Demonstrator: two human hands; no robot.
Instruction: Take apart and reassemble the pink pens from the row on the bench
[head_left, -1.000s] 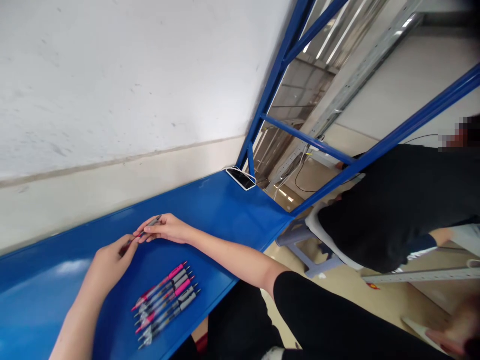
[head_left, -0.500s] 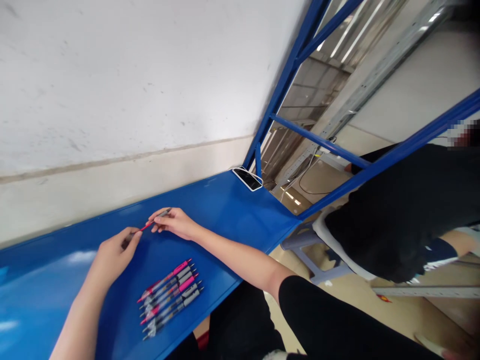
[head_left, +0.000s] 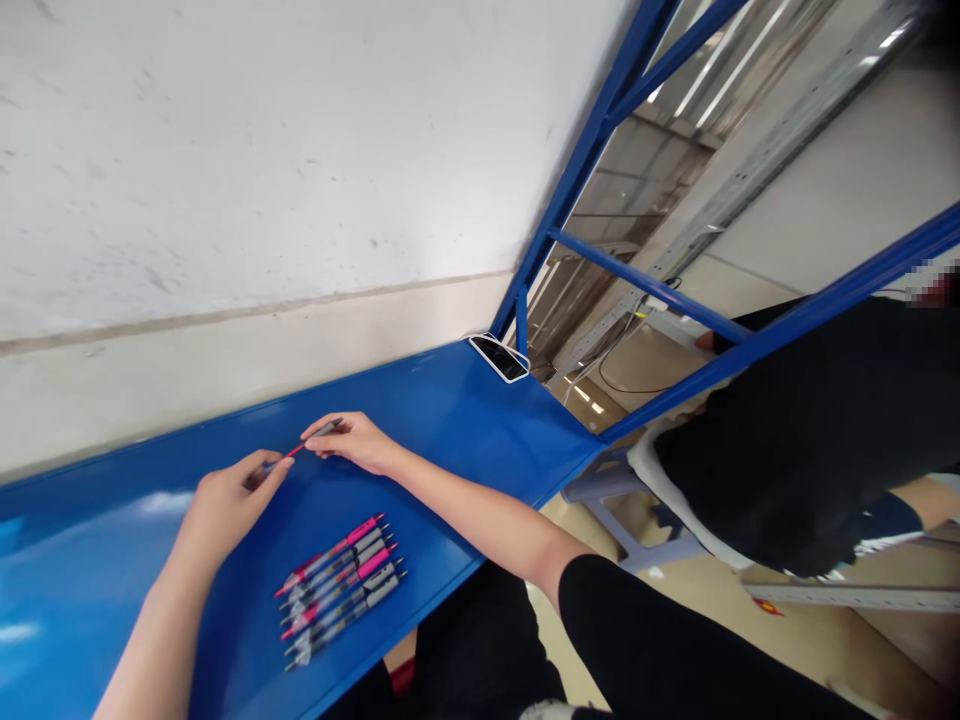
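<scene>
Above the blue tabletop [head_left: 420,410], both my hands are closed on parts of a pen. My left hand [head_left: 232,500] pinches a pen barrel [head_left: 260,472], mostly covered by the fingers. Between thumb and fingers, my right hand [head_left: 354,443] grips a grey pen part [head_left: 327,429]. A thin red length, like a refill [head_left: 295,450], spans the gap between the hands; whether it is seated in either part I cannot tell. Nearer me, a row of several pens [head_left: 341,590] lies side by side, some with pink grips and some with grey.
At the table's far right corner lies a phone [head_left: 499,357] with a white edge. A white wall [head_left: 262,180] runs behind the table, and a blue metal frame [head_left: 562,190] rises at the right end. Beyond it a person in black [head_left: 817,430] sits on a stool [head_left: 637,545].
Both hands keep hold of the pen parts, with the right hand shifted slightly right. The whole view has moved a little.
</scene>
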